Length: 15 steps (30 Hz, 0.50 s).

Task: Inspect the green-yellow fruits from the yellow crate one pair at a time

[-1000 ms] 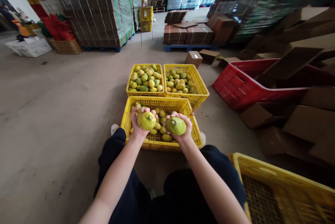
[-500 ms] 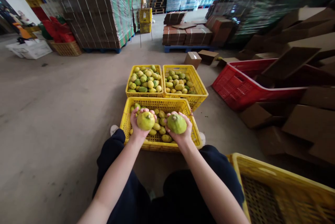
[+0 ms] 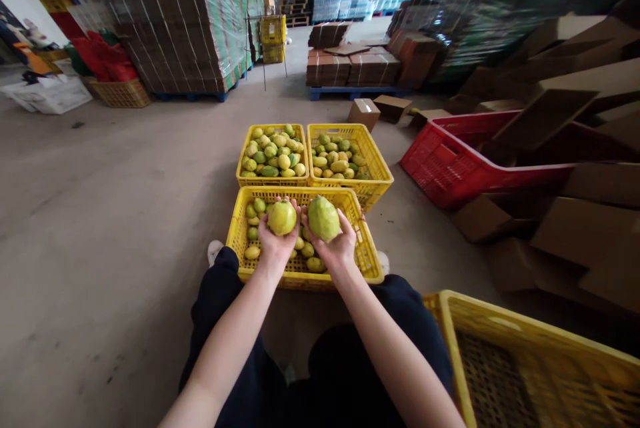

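Palm up, my left hand [image 3: 276, 241] holds a round yellow-green fruit [image 3: 282, 218], its fingers curled around the far side. Close beside it, my right hand [image 3: 337, 245] cups a greener, bumpy fruit [image 3: 323, 219]. Both hands are above the near yellow crate [image 3: 370, 251], in which several green and yellow fruits [image 3: 253, 253] lie loosely on the slotted bottom. Part of that fruit is hidden by my hands. Beyond it, two more yellow crates stand side by side: the left crate [image 3: 273, 181] is full of fruit, the right crate [image 3: 383, 171] holds fewer.
At the lower right is another yellow crate [image 3: 540, 328]. A red crate [image 3: 445, 155] and a heap of cardboard boxes [image 3: 590, 235] stand to the right. Farther back are flattened cartons [image 3: 373, 68] on a blue pallet and a wrapped stack [image 3: 165, 21].
My hands have come closer together, and both fruits have turned in them. The right fruit now sits more upright. The view has shifted slightly.
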Available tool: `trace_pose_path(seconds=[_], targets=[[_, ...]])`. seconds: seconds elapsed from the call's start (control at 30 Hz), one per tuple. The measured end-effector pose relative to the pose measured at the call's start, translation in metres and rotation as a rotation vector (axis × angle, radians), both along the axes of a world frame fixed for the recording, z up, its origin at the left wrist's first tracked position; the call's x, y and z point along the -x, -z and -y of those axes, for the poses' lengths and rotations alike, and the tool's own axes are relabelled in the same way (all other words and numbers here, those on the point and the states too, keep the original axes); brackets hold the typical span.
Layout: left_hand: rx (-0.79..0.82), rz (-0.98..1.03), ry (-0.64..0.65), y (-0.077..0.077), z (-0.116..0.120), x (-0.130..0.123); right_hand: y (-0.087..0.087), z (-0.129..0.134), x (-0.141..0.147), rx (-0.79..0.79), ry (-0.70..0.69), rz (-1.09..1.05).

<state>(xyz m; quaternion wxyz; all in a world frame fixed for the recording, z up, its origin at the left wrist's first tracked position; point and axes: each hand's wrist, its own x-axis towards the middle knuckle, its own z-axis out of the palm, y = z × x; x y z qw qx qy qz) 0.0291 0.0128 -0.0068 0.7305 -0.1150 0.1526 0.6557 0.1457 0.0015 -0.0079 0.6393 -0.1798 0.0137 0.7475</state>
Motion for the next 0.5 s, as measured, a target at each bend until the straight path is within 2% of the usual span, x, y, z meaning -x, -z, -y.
trace_pose_path(seconds=[0.13,0.27,0.5], targets=[[0.042,0.011,-0.012,0.003,0.0,-0.001,0.001,-0.003,0.0,0.077,0.006,0.017],[0.019,0.017,-0.026,0.004,0.0,0.001,0.0,-0.004,0.004,0.062,-0.015,0.012],[0.071,0.011,-0.044,0.002,-0.003,0.002,0.002,-0.005,0.011,0.098,-0.052,0.022]])
